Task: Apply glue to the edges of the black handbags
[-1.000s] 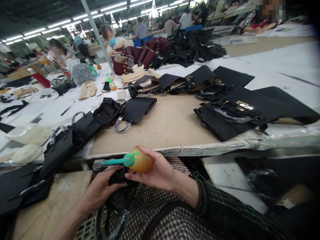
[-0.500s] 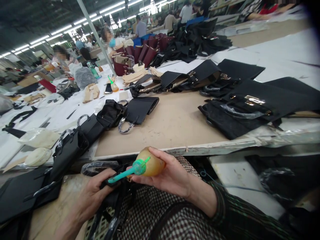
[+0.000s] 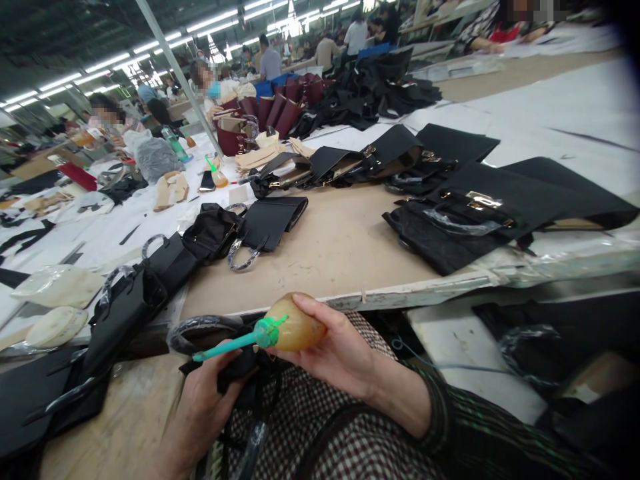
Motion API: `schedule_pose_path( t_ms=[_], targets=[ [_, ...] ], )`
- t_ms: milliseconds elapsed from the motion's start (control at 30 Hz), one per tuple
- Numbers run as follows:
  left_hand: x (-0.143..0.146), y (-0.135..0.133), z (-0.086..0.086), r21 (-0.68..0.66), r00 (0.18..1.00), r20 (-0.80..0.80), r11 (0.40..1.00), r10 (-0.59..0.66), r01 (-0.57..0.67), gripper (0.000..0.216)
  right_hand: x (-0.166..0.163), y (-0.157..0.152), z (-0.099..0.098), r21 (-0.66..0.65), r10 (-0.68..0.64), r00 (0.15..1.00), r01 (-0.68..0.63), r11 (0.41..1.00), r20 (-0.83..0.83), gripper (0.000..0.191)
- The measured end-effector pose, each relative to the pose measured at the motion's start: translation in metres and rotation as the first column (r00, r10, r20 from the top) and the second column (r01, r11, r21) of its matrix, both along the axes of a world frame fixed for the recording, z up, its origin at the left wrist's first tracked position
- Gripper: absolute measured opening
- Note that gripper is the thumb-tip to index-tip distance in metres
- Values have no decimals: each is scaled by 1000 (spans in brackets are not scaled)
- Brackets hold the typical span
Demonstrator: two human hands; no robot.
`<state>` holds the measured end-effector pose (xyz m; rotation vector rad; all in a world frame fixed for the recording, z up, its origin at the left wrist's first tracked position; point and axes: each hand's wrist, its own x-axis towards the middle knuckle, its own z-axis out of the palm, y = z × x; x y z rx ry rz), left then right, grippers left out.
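My right hand (image 3: 340, 343) is wrapped round a squeeze bottle (image 3: 297, 325) of amber liquid, likely glue. Its long green nozzle (image 3: 225, 348) points left, and the tip passes over my left hand's fingers. My left hand (image 3: 207, 400) grips the edge of a black handbag (image 3: 240, 373) at my lap. A plastic-wrapped handle (image 3: 205, 327) of that bag arches up just behind the nozzle. Most of the bag's body is hidden by my hands and the dark shadow near the checkered apron (image 3: 310, 413).
Black handbags (image 3: 270, 223) lie in a row along the left and back of the tan board (image 3: 325, 253). More black bags (image 3: 460, 213) rest at the right. Behind them are maroon bags (image 3: 285, 110), a second glue bottle (image 3: 219, 177) and a phone (image 3: 207, 181). Co-workers sit farther back.
The bottle and its nozzle have shifted a little left, the nozzle now lying across above my left fingers. My left hand has turned with the bag edge. The whole view has swung slightly.
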<state>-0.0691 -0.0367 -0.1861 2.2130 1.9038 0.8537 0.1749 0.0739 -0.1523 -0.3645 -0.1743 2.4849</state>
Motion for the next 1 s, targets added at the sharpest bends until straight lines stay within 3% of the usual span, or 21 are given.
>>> schedule_pose_path(
  t_ms=[67, 233, 433, 600, 767, 833, 900, 1000],
  targets=[
    [6, 2, 1, -22, 999, 27, 1000, -19, 19, 40, -2, 1, 3, -19, 4, 1000, -4, 1000, 3, 29],
    [12, 9, 13, -97, 965, -85, 966, -248, 240, 56, -9, 5, 5, -78, 103, 995, -104, 992, -10, 41],
    [11, 8, 19, -98, 970, 73, 966, -231, 238, 41, 6, 18, 2, -13, 258, 966, -258, 966, 1, 60],
    [-9, 2, 28, -196, 958, 269, 967, -104, 160, 22, 31, 23, -9, 99, 113, 983, -128, 987, 147, 47],
    [-58, -9, 50, -367, 877, 427, 929, 220, -54, 11, 38, 13, -14, 236, -104, 960, 42, 971, 260, 36],
    [-75, -13, 57, -400, 772, 550, 912, 317, -90, 21, 37, 9, -11, 355, -191, 937, 78, 932, 294, 34],
    [-88, -17, 62, -393, 678, 655, 917, 333, -70, 35, 36, 6, -6, 461, -261, 911, 91, 883, 320, 34],
    [-99, -22, 61, -373, 645, 699, 927, 309, -40, 52, 34, 3, 0, 552, -307, 885, 70, 831, 350, 44]
  ],
)
